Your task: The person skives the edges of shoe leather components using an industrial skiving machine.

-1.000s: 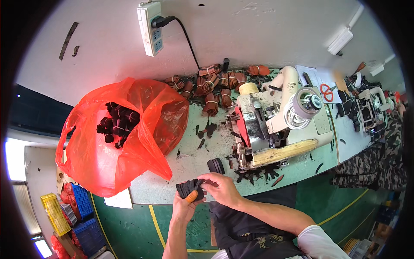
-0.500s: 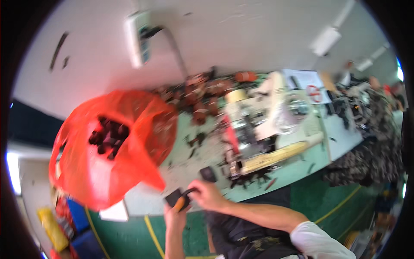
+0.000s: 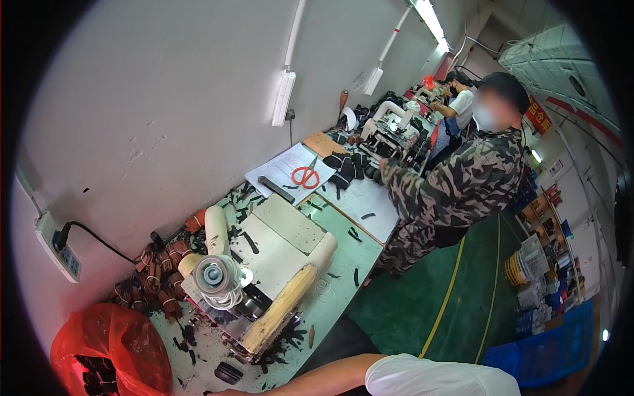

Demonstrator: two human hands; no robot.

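Observation:
Only the edge of my right hand (image 3: 228, 393) shows at the bottom of the picture, below my bare forearm (image 3: 323, 381); its fingers are cut off, so whatever it holds is hidden. My left hand is out of the picture. Just above the right hand, a small black ribbed piece (image 3: 228, 373) lies on the pale table (image 3: 198, 360). To the left stands a red plastic bag (image 3: 125, 336), with dark pieces (image 3: 99, 376) inside. Beyond the forearm sits a cream-coloured machine (image 3: 284, 228) with a yellowish bar (image 3: 281, 310) along its front and a clear spool (image 3: 214, 277) on top.
Brown banded bundles (image 3: 155, 270) lie along the wall behind the bag. Black scraps (image 3: 284, 346) surround the machine. Red-handled scissors (image 3: 305, 177) rest on papers (image 3: 281, 168). A co-worker in camouflage (image 3: 456, 178) stands at the adjoining table. A power strip (image 3: 58, 247) hangs on the wall.
The view has swung right and up. Both hands, earlier around a black piece and an orange-and-black item, have dropped to or past the lower edge. The co-worker has come into view.

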